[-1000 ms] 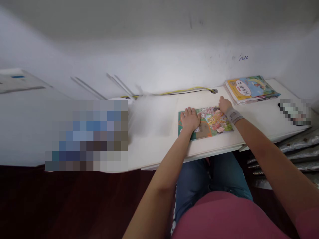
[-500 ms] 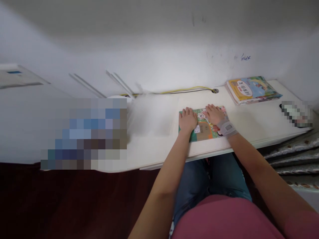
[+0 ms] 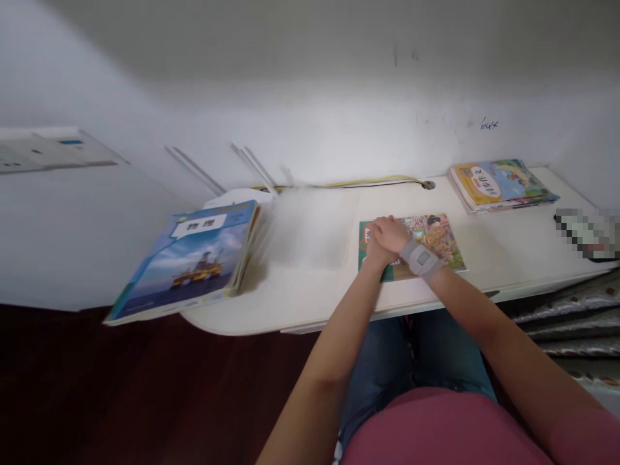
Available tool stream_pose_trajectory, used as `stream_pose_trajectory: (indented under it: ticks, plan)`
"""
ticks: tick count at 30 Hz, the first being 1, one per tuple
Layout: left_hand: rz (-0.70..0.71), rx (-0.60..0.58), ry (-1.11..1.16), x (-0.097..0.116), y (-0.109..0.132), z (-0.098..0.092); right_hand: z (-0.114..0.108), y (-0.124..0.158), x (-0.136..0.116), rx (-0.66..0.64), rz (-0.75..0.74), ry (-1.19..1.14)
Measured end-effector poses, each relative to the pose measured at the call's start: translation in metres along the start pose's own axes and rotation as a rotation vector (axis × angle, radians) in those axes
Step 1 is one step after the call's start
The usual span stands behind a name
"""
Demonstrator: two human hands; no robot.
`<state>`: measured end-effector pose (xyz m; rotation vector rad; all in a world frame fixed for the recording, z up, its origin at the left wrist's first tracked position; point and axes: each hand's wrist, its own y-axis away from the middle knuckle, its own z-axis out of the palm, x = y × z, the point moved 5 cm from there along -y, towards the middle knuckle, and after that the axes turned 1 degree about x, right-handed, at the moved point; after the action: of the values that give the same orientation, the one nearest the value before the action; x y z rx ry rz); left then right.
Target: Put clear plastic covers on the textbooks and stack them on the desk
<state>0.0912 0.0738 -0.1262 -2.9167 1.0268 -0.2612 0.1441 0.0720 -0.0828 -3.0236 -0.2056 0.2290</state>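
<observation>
A thin picture-covered booklet [image 3: 448, 239], green along its left edge, lies on the white desk in front of me. My left hand [image 3: 378, 253] rests palm down on its left part. Across the fingers of that hand lies my right hand [image 3: 391, 234], with a grey band and watch [image 3: 423, 258] on its wrist. Both hands look flat, though most of the left fingers are hidden beneath the right hand. Part of the cover is hidden under the hands.
At the left, a stack of textbooks [image 3: 198, 258] with a blue cover overhangs the white desk [image 3: 300, 290]. Colourful books [image 3: 504, 184] are piled at the back right. A phone-like object [image 3: 586, 236], blurred out, lies at the right. A yellow cable [image 3: 368, 181] runs along the wall.
My right hand has moved left from the booklet's middle onto my left hand, uncovering more of the cover's right side. The view has shifted slightly left.
</observation>
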Motion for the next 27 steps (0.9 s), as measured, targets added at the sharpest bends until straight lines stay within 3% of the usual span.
stream_pose_trajectory:
  ticks: [4, 9, 13, 18, 24, 27]
  plan:
    - [0.011, 0.009, 0.002, -0.005, 0.002, 0.002, 0.013, 0.001, -0.017, 0.060, 0.004, -0.068]
    - [0.010, -0.020, -0.050, -0.001, 0.002, 0.001, 0.022, 0.014, 0.012, 0.105, -0.137, -0.230]
    - [-0.008, -0.012, -0.052, -0.002, 0.002, -0.002, 0.025, 0.024, 0.037, 0.082, -0.136, -0.120]
    - [-0.168, 0.050, 0.000, -0.022, 0.006, -0.009, 0.023, 0.037, 0.069, 0.058, -0.095, 0.037]
    - [-0.402, 0.121, 0.020, -0.046, 0.015, -0.015, 0.013, 0.052, 0.116, 0.084, 0.031, 0.070]
    - [-0.457, 0.194, 0.173, -0.055, 0.017, -0.017, 0.008, 0.053, 0.125, 0.098, 0.063, 0.101]
